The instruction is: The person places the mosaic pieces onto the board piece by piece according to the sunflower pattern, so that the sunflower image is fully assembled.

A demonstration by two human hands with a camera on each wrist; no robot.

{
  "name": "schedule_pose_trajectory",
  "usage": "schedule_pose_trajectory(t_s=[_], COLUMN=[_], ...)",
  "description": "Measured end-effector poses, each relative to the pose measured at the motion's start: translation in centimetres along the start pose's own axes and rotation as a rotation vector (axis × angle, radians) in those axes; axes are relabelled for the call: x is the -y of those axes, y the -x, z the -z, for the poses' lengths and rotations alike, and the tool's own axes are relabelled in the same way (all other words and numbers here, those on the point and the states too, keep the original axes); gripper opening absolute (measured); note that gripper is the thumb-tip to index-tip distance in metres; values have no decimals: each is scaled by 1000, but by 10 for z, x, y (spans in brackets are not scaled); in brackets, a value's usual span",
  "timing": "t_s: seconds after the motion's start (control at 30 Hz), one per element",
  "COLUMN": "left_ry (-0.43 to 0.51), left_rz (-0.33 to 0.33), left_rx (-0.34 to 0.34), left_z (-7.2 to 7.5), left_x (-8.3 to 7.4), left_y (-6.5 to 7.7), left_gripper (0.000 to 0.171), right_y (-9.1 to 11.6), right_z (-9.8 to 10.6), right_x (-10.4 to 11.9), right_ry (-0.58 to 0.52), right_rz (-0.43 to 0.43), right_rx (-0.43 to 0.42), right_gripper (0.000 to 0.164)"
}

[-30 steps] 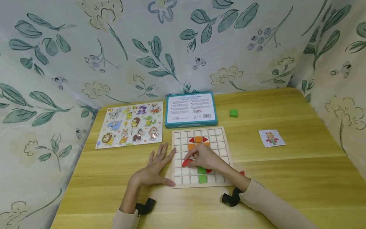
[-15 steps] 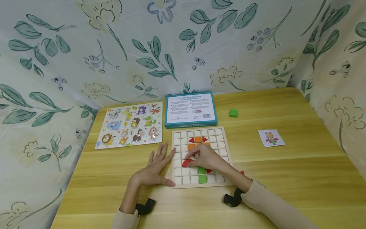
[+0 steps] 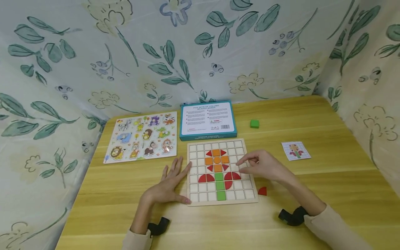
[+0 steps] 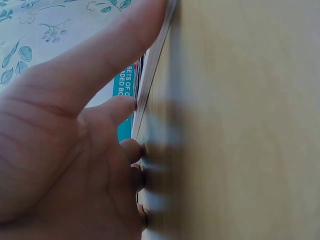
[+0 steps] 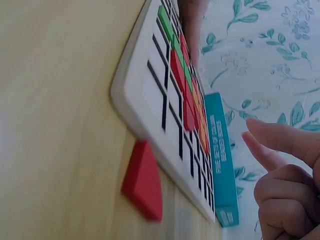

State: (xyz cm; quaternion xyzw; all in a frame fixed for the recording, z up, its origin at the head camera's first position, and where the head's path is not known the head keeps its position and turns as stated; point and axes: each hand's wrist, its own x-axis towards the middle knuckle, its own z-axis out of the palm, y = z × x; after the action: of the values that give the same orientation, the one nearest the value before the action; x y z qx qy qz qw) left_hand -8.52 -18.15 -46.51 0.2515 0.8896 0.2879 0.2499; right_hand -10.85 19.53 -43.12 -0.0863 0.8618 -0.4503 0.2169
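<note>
left hand (image 3: 167,185) flat on the table (image 3: 312,187), fingers spread against the grid board (image 3: 247,199) edge, grip relaxed, right hand (image 3: 265,166) hovering over the board's right side, fingers loosely curled, nothing held, loose red piece (image 3: 262,191) just beside the board

This looks like a small staged play corner rather than a lived-in room. A light wooden worktop (image 3: 328,180) is closed in on three sides by hanging cloth (image 3: 218,52) printed with green leaves and pale flowers (it drapes right down to the worktop's edges, hiding any real walls). Everything laid out is a children's learning toy: an animal puzzle board (image 3: 142,137), a white grid board (image 3: 220,172) filled with coloured shape tiles, a teal toy box (image 3: 207,119), a small pattern card (image 3: 295,150) and a loose green cube (image 3: 254,123).
</note>
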Motion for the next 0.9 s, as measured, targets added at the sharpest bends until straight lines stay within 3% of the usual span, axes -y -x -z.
schedule_pose_trajectory(t_s=[0.13, 0.3, 0.57, 0.67, 0.9], left_ry=[3, -2, 4, 1, 10], left_rz=[6, 1, -3, -4, -3], left_rx=[-5, 1, -3, 0, -5], left_z=[0, 0, 1, 1, 0], left_x=[0, 0, 0, 0, 0], left_y=[2, 1, 0, 0, 0], left_gripper=[122, 122, 122, 121, 122], right_y=[15, 29, 37, 36, 32], right_z=[19, 27, 27, 29, 38], right_x=[-23, -49, -62, -65, -64], right_ry=[-18, -87, -89, -68, 4], right_rz=[-26, -38, -46, -56, -108], right_rx=[37, 123, 207, 186, 26], right_gripper=[26, 29, 26, 25, 30])
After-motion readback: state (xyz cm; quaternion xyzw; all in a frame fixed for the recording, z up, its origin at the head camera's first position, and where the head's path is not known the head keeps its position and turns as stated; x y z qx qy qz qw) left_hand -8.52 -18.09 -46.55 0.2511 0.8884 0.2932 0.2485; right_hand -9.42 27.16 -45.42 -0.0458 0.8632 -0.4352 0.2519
